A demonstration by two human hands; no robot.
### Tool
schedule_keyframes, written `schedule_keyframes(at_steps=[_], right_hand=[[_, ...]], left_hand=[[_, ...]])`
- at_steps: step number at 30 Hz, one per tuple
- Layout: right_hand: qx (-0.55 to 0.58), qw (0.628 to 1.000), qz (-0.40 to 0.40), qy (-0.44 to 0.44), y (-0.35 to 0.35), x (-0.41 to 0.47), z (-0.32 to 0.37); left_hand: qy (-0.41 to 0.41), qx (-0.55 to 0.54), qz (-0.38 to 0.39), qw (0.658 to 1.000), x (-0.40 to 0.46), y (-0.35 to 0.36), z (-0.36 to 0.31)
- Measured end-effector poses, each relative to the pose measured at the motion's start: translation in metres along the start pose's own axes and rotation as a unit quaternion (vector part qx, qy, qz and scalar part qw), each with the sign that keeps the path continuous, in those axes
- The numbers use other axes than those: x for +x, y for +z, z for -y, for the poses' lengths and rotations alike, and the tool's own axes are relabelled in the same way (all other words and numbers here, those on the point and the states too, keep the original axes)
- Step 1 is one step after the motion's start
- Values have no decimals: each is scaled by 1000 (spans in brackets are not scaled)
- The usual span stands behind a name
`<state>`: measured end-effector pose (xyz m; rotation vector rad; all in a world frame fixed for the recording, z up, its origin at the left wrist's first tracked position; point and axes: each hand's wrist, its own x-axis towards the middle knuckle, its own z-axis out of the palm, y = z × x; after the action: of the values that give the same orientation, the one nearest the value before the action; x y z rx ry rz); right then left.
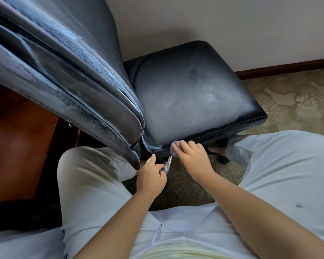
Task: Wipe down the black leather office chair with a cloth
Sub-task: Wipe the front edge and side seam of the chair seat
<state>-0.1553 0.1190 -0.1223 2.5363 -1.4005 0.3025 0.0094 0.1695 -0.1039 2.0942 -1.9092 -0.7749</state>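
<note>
The black leather office chair fills the upper view: its dusty seat (pixel 191 94) lies ahead and its worn backrest (pixel 60 71) leans in from the left. My right hand (pixel 193 157) presses a small pale purple cloth (pixel 174 149) against the seat's near side edge, most of the cloth hidden under the fingers. Just below the seat's near corner, my left hand (pixel 151 176) grips a shiny metal lever (pixel 167 164) under the seat.
My knees in pale trousers (pixel 94 176) flank the chair on either side. A reddish wooden desk (pixel 17 146) stands at the left. Patterned carpet (pixel 297 101) lies to the right, and a white wall with dark skirting (pixel 284 69) is behind.
</note>
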Motion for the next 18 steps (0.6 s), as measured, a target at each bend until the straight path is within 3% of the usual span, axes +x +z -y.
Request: schedule_keyframes(at_steps=[3, 10, 18], right_hand=[[4, 999, 12, -47, -1, 13, 24], [-24, 1000, -5, 2, 3, 2, 3], [26, 1000, 0, 2, -1, 23, 19]], left_hand=[[-8, -13, 5, 1000, 0, -4, 0], [-7, -35, 27, 999, -4, -9, -1], [-19, -33, 44, 998, -2, -10, -1]])
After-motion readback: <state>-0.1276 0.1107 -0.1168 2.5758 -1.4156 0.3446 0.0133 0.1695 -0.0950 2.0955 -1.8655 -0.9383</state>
